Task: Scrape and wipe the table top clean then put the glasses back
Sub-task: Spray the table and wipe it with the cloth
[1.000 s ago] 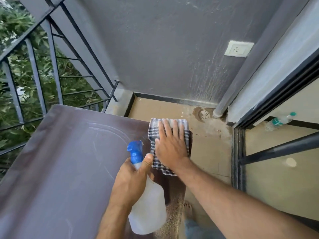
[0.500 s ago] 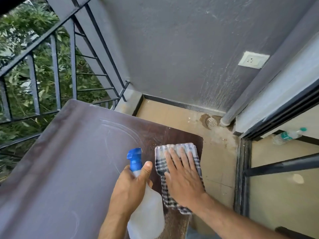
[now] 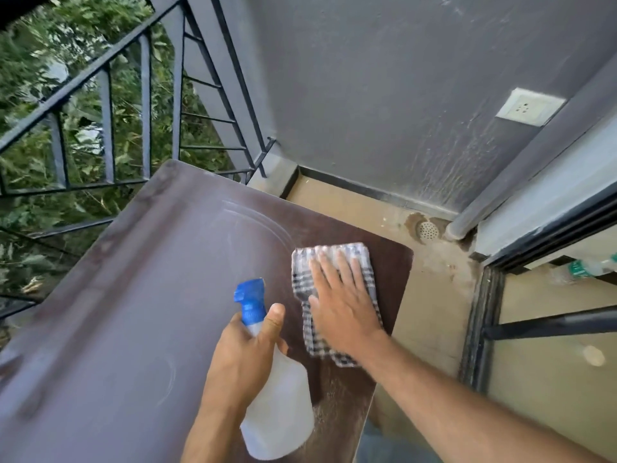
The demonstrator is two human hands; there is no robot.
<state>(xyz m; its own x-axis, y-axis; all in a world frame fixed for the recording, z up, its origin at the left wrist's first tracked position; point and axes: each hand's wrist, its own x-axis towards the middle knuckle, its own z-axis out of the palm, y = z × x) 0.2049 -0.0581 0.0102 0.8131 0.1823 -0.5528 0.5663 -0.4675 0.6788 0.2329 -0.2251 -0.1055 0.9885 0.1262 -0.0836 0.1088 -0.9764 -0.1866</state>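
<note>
A: Cloth location?
B: Checked cloth lies flat at the bench far right corner, folded into a strip. Right hand is spread open, palm down on it, fingers pointing far

A: Axis?
B: Cloth long axis runs near to far, tilted a bit left at the far end. Spray bottle stands roughly upright, blue nozzle pointing left; left hand is wrapped closed round its neck, thumb up by the nozzle

A: Progress?
B: Mid wipe, I'd say. Right strip under the cloth looks darker, maybe wet. Pale ring marks and haze show across the middle and left, so most wiping is left. No glasses or scraper in view, so glasses are not back yet

A: Surroundings?
B: Railing far left, floor drain beyond the corner
</note>
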